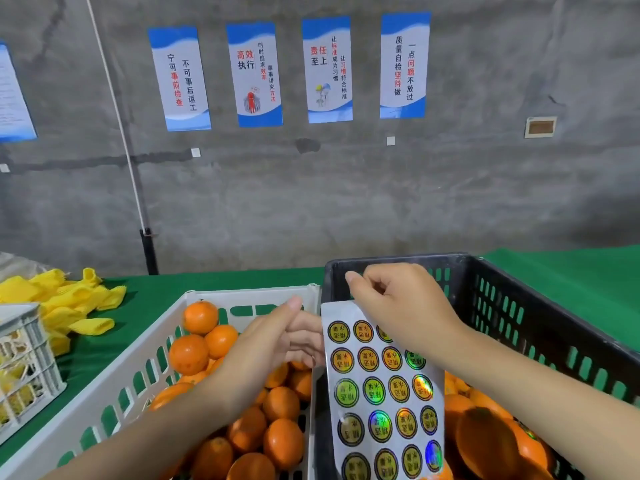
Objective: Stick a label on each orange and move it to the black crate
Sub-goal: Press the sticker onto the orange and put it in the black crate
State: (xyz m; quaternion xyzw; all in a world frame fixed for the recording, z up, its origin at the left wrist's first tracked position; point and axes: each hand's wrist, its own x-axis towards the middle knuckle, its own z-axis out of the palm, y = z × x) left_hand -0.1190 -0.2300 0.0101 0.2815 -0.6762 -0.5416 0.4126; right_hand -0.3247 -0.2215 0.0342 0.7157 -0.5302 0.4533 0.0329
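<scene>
A silver label sheet (384, 393) with several round holographic stickers hangs between the two crates. My left hand (277, 337) holds its left edge near the top. My right hand (398, 303) is at the sheet's top right corner, fingers curled and pinching there; whether a label sits between the fingertips is hidden. Several unlabelled oranges (277, 434) fill the white crate (214, 296) on the left. The black crate (519, 306) on the right holds several oranges (485, 434) at its bottom.
A green cloth (571, 271) covers the table. Yellow foam fruit sleeves (65, 306) lie at the back left, beside a smaller white crate (24, 368). A grey wall with posters stands behind the table.
</scene>
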